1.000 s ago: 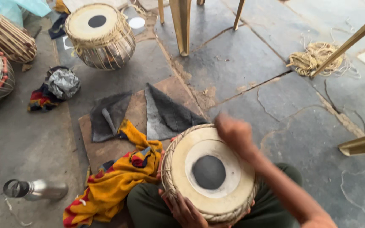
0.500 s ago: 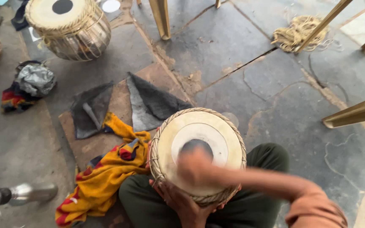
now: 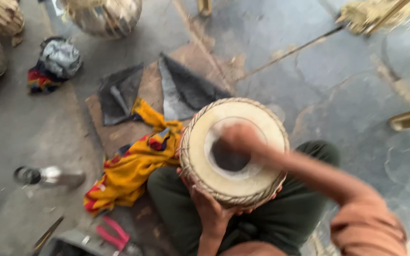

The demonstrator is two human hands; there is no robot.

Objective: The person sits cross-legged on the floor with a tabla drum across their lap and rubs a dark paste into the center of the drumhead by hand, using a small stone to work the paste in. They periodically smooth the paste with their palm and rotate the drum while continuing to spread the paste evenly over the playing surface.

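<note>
Yellow patterned cloth (image 3: 129,173) on stone floor (image 3: 347,109), left of lap. Left hand (image 3: 209,206) cupped under near rim of round cream-skinned drum with dark centre (image 3: 236,151). Right hand (image 3: 238,137) blurred over drumhead; finger spread cannot tell.

The round hand drum (image 3: 236,150) shows a cream skin head with a black central disc, bordered by a tan braided rim. A crumpled cloth (image 3: 134,166) beside it is yellow, patterned with red and dark blue patches, and two dark grey fabric pieces (image 3: 157,92) lie on a brown board. The pliers (image 3: 112,233) carry pink-red handles; the stone floor (image 3: 333,80) is mottled blue-grey.
</note>
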